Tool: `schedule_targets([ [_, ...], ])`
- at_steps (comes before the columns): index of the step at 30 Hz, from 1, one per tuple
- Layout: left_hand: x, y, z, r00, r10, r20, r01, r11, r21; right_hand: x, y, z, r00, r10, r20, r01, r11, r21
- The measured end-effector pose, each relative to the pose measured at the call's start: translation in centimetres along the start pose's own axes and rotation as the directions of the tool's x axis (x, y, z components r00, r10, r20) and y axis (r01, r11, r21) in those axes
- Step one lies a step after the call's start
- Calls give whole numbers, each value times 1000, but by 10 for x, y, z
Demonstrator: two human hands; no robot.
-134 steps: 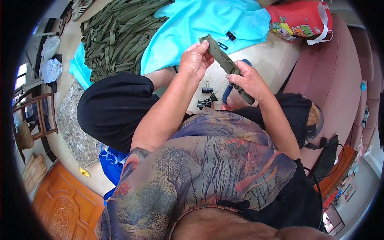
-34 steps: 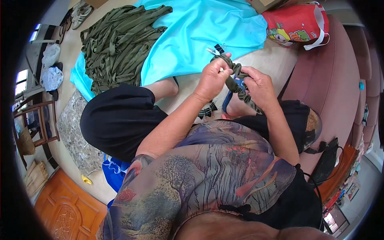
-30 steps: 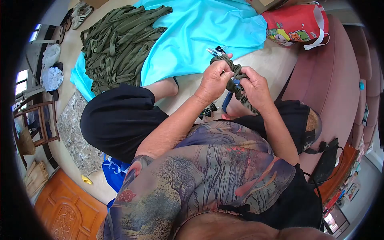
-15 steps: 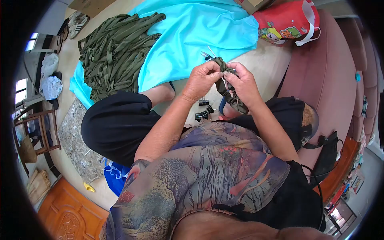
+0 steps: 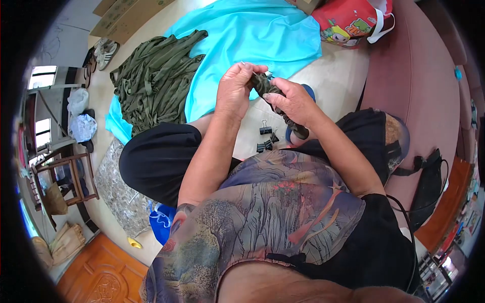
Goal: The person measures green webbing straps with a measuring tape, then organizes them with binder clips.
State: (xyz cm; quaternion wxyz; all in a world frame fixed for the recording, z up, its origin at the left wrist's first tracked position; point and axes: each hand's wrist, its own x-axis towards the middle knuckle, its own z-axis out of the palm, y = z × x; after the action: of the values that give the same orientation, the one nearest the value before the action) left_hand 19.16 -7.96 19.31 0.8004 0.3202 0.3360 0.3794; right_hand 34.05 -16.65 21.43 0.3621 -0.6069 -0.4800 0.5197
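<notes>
Both hands are raised in front of me around a gathered strip of dark green fabric (image 5: pixel 277 100). My left hand (image 5: pixel 236 92) pinches at its upper end, where a small pale tip shows at thumb and forefinger; what that tip belongs to is too small to tell. My right hand (image 5: pixel 294 103) is closed round the fabric's middle, and the rest hangs below it. Black binder clips (image 5: pixel 265 130) lie on the floor beneath. A heap of dark green fabric strips (image 5: pixel 156 81) rests on the light blue cloth (image 5: pixel 242 38) at the upper left.
A red bag (image 5: pixel 348 22) stands at the upper right beside a mauve sofa (image 5: pixel 414 91). Shoes (image 5: pixel 106 53) and cardboard (image 5: pixel 129 20) are at the upper left. A wooden rack (image 5: pixel 68 177), a blue item (image 5: pixel 160 222) and a yellow object (image 5: pixel 134 243) are on the left.
My left hand has moved left and up, now at the fabric's end. My right hand has shifted slightly left, and the fabric is stretched straighter. The whole view has shifted a little.
</notes>
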Motion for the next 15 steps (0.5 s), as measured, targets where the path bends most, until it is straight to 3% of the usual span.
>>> schedule_targets([
  [7,4,20,-12,991,20,-134,-39,989,-142,-12,-14,-8,994,42,105,-36,998,-59],
  [10,11,22,-36,980,78,-180,-108,981,-164,-18,0,-3,948,-319,-14,302,910,-283],
  [11,16,24,-58,978,164,-132,-190,958,-216,-20,-1,-4,985,-172,20,171,956,-240],
  [12,17,34,-63,945,141,-295,-212,950,-227,-24,-5,-7,998,-21,62,33,979,-201],
  [13,15,39,-66,945,128,-302,-205,949,-240,-28,-8,-8,985,129,113,-109,979,-170],
  [15,10,44,-63,965,129,-228,-187,947,-260,-29,-13,-7,982,121,142,-124,992,16],
])
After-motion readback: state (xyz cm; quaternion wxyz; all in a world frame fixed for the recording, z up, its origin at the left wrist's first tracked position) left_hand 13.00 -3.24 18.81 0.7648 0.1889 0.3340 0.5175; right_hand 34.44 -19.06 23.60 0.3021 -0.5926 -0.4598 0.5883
